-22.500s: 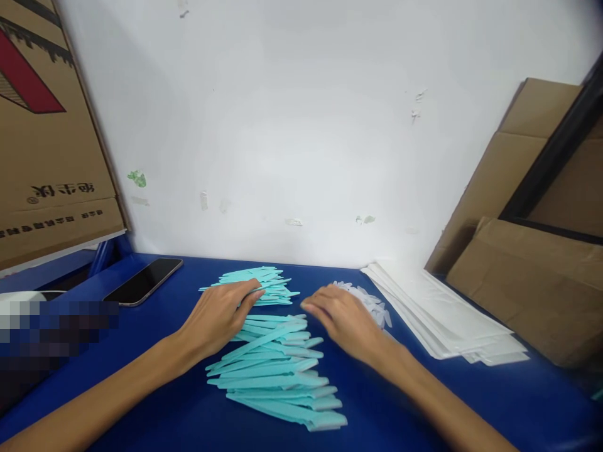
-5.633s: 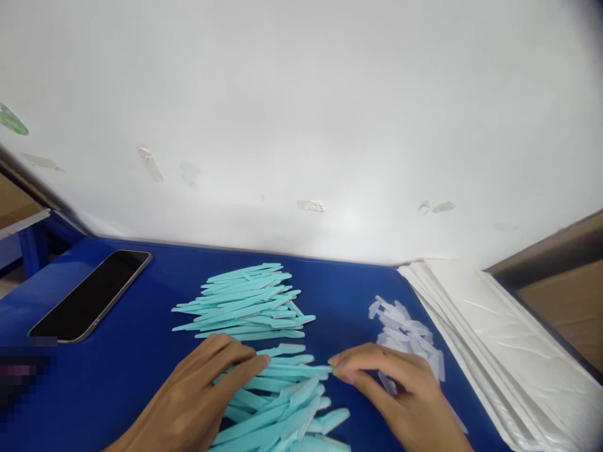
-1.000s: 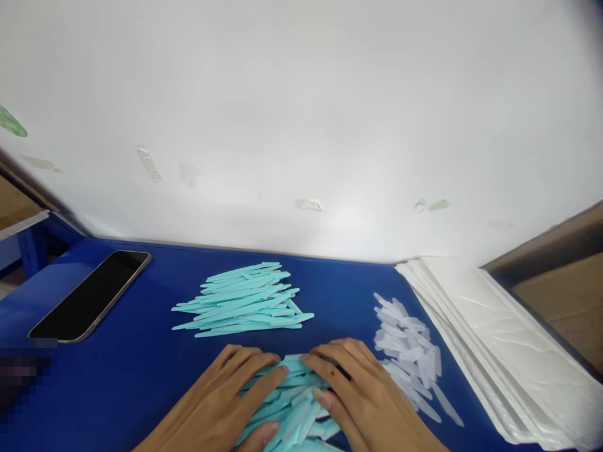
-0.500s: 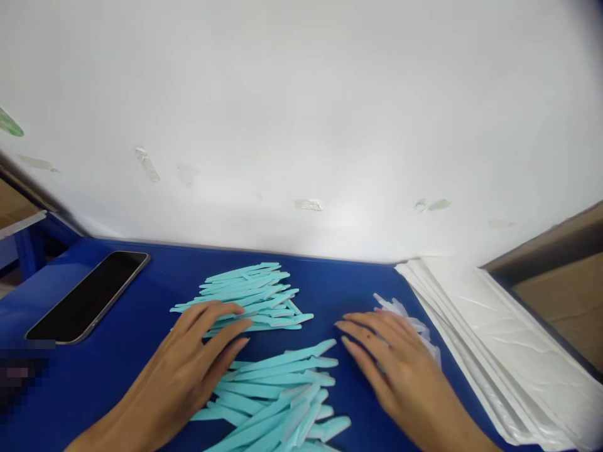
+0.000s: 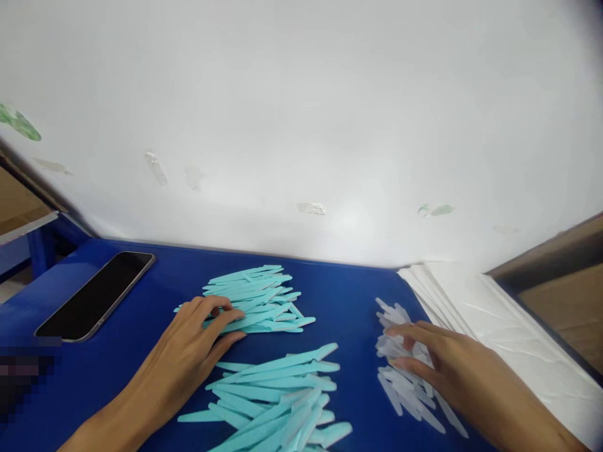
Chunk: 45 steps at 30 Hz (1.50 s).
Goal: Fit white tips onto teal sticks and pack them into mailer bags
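Thin turquoise pieces with pointed ends lie in two piles on the blue table (image 5: 348, 301), a far pile (image 5: 264, 301) and a near pile (image 5: 277, 395). My left hand (image 5: 202, 333) rests at the left edge of the far pile, its fingers curved and apart over the pieces, with nothing clearly held. On the right is a pile of translucent whitish pieces (image 5: 409, 389). My right hand (image 5: 433, 358) reaches over it from the right, thumb and fingers apart, the fingertips at the pieces.
A phone with a dark screen (image 5: 97, 295) lies at the left. White flat packets (image 5: 509, 326) are stacked along the right edge. Behind the table stands a white panel (image 5: 301, 125) with tape scraps. Cardboard (image 5: 565, 301) shows at the far right.
My right hand has moved right, from beside the turquoise piles to over the whitish pile, uncovering more of it. My left hand has shifted slightly left and its fingers are more curled.
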Motion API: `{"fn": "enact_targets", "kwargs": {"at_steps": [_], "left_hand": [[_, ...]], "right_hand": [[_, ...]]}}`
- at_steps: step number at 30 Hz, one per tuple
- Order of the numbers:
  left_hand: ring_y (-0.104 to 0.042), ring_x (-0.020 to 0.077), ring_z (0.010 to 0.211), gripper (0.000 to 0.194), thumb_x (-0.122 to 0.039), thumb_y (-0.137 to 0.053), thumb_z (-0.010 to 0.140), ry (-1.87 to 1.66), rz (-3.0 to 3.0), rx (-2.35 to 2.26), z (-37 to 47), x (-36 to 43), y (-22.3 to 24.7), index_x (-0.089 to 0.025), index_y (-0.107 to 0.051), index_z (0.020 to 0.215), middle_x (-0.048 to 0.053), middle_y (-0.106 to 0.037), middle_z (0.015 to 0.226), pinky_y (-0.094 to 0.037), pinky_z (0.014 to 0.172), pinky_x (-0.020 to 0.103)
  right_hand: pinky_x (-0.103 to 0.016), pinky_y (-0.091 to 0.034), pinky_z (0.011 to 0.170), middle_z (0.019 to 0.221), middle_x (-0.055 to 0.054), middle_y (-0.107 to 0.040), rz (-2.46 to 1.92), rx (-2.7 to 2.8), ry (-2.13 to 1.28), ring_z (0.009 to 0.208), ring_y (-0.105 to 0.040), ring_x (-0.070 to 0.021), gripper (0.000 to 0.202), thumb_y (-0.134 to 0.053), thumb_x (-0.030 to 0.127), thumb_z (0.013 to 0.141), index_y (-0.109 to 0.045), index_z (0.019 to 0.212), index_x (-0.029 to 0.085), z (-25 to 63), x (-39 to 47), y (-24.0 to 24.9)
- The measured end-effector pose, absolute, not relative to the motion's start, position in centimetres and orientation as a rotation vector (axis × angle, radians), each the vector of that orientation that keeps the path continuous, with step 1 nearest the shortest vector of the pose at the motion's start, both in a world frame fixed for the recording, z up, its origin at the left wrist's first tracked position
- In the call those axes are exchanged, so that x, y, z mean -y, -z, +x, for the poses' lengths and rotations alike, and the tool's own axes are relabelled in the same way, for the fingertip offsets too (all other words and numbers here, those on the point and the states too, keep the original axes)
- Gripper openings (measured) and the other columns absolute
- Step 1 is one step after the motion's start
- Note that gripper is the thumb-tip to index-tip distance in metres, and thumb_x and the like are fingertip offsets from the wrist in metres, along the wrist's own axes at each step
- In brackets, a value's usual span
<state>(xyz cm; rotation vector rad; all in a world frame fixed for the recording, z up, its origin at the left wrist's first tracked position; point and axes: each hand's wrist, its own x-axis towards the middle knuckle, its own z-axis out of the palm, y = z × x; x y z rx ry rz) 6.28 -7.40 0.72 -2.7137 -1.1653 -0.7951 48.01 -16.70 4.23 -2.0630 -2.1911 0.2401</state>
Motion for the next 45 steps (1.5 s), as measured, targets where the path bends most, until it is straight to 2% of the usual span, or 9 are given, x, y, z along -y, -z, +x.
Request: {"fn": "enact_targets", "kwargs": {"at_steps": [4, 6, 15, 20, 27, 34, 39, 45], "left_hand": [[-0.06, 0.0208, 0.091, 0.018, -0.031, -0.053, 0.105, 0.81, -2.719, 1.148, 6.5, 7.5, -1.1, -0.023, -0.066, 0.115, 0.006, -0.061, 0.11, -0.044, 0.083, 0.036], [-0.06, 0.0198, 0.089, 0.016, -0.029, -0.053, 0.106, 0.813, -2.721, 1.123, 6.6, 7.5, -1.2, -0.022, -0.066, 0.112, 0.005, -0.062, 0.107, -0.044, 0.081, 0.035], [-0.058, 0.0213, 0.095, 0.015, -0.026, -0.051, 0.106, 0.767, -2.716, 1.05, 6.6, 7.9, -1.0, -0.017, -0.062, 0.112, 0.008, -0.06, 0.108, -0.044, 0.087, 0.036], [-0.057, 0.0205, 0.096, 0.011, -0.021, -0.053, 0.105, 0.807, -2.729, 1.016, 6.8, 7.8, -1.1, -0.017, -0.062, 0.111, 0.007, -0.059, 0.107, -0.044, 0.088, 0.036], [-0.059, 0.019, 0.095, 0.009, -0.015, -0.056, 0.103, 0.934, -2.76, 0.995, 7.2, 8.2, -1.7, -0.017, -0.063, 0.108, 0.006, -0.063, 0.104, -0.046, 0.088, 0.034], [-0.064, 0.0161, 0.089, 0.015, -0.01, -0.056, 0.102, 1.051, -2.811, 0.988, 8.1, 9.6, -2.0, -0.017, -0.063, 0.113, 0.004, -0.069, 0.099, -0.048, 0.085, 0.031], [-0.066, 0.0162, 0.095, 0.018, -0.014, -0.054, 0.104, 1.015, -2.803, 1.008, 8.3, 10.2, -1.6, -0.018, -0.063, 0.119, 0.006, -0.069, 0.104, -0.051, 0.086, 0.028], [-0.065, 0.0154, 0.093, 0.02, -0.011, -0.054, 0.103, 1.031, -2.826, 0.983, 8.4, 10.6, -1.6, -0.018, -0.064, 0.119, 0.006, -0.069, 0.103, -0.051, 0.087, 0.028]], "right_hand": [[-0.029, -0.054, 0.058, 0.094, 0.003, -0.077, -2.141, 2.193, -0.302, 0.067, -0.074, -0.0213, 0.02, -0.066, 0.041, 0.093, -0.073, 0.111, 0.04, 48.1, 16.4, -4.1], [-0.029, -0.053, 0.057, 0.092, 0.003, -0.076, -2.149, 2.189, -0.314, 0.065, -0.073, -0.0202, 0.018, -0.066, 0.038, 0.093, -0.073, 0.11, 0.039, 47.9, 16.1, -3.9], [-0.031, -0.059, 0.066, 0.107, -0.002, -0.076, -2.063, 2.22, -0.273, 0.082, -0.078, -0.0255, 0.018, -0.064, 0.035, 0.095, -0.072, 0.112, 0.034, 47.6, 16.1, -3.5], [-0.031, -0.062, 0.07, 0.125, -0.004, -0.068, -1.876, 2.288, -0.267, 0.086, -0.077, -0.0222, 0.035, -0.068, 0.025, 0.093, -0.066, 0.125, 0.038, 46.7, 16.3, -3.7], [-0.023, -0.058, 0.055, 0.111, -0.004, -0.063, -1.786, 2.363, -0.222, 0.063, -0.071, -0.0131, 0.013, -0.063, 0.018, 0.094, -0.07, 0.095, 0.028, 44.8, 15.8, -3.5], [-0.02, -0.054, 0.049, 0.106, -0.005, -0.063, -1.713, 2.348, -0.074, 0.057, -0.066, -0.0099, 0.02, -0.048, 0.016, 0.099, -0.065, 0.09, 0.024, 44.3, 15.5, -2.6], [-0.024, -0.056, 0.048, 0.115, -0.008, -0.068, -1.602, 2.372, 0.116, 0.069, -0.074, -0.0161, 0.027, -0.04, 0.025, 0.107, -0.065, 0.099, 0.024, 43.4, 15.5, -3.5], [-0.031, -0.063, 0.078, 0.113, -0.008, -0.076, -1.426, 2.336, 0.08, 0.1, -0.076, -0.0211, 0.02, -0.044, 0.015, 0.105, -0.062, 0.104, 0.023, 42.5, 15.5, -3.9]]}}
